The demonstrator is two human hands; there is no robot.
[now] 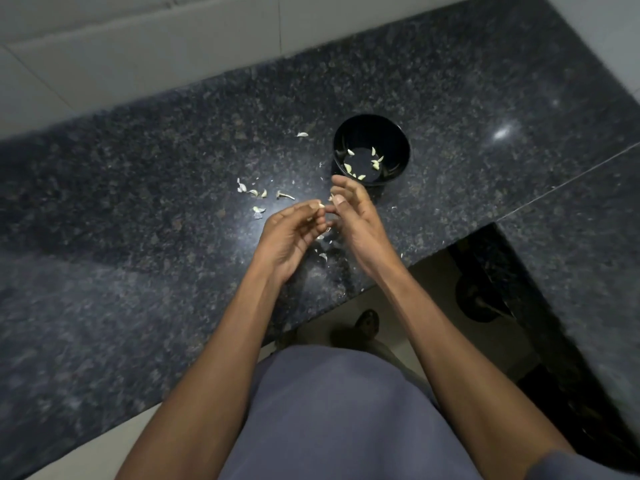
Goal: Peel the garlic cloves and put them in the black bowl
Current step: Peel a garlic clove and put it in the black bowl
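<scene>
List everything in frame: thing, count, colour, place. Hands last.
black bowl: one, black, on the countertop just beyond the hands.
peeled cloves: several, pale yellow-white, inside the bowl.
garlic bits and skins: scattered, whitish, on the counter left of the bowl and under the hands.
countertop: one, dark speckled granite.
wall tiles: pale grey, behind the counter.
garlic clove: one, pale, pinched at the fingertips.
left hand: grips the clove.
right hand: fingers at the clove.

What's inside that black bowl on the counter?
The black bowl holds several pale garlic cloves, scattered over its dark bottom. The near wall hides the part of the floor closest to the person, so more may lie there unseen.
</scene>
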